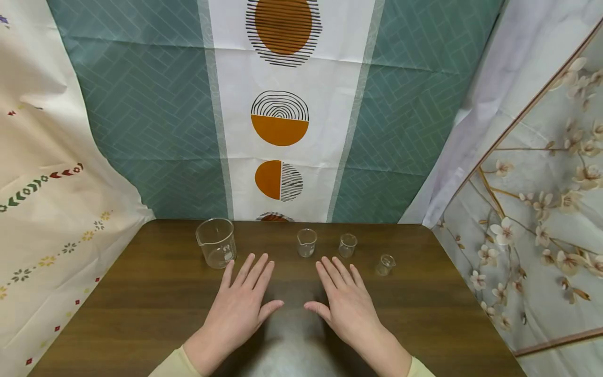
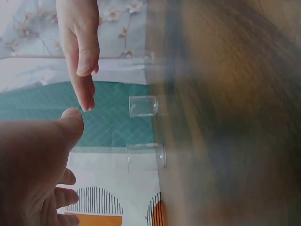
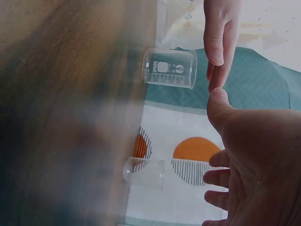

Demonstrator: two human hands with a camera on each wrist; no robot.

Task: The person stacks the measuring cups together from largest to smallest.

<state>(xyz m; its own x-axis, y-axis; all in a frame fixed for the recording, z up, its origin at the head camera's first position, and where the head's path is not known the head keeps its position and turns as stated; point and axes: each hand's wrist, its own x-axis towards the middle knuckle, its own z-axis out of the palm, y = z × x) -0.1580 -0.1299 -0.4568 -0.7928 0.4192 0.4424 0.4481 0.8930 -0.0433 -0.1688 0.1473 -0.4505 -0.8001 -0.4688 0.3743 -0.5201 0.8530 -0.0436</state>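
The left hand (image 1: 242, 309) and right hand (image 1: 346, 303) are held flat over the wood-grained tabletop (image 1: 122, 298), fingers straight and unclenched. Ahead of the left hand, a wide cylindrical glass beaker (image 1: 215, 252) is set; ahead of the right, a spouted medium beaker (image 1: 306, 246), a small beaker (image 1: 347, 247) and, rightward, a tiny beaker (image 1: 385, 266).

I see a brown, wood-grained bench (image 1: 127, 298), a colourless large beaker (image 1: 216, 247) printed in white, and a teal herringbone backdrop (image 1: 151, 110) with a white strip (image 1: 235, 131) of orange, black-lined rounds. The left cloth (image 1: 52, 136) is cream with multicoloured motifs; the sleeve (image 1: 175, 365) looks pale yellow, though little of it shows.
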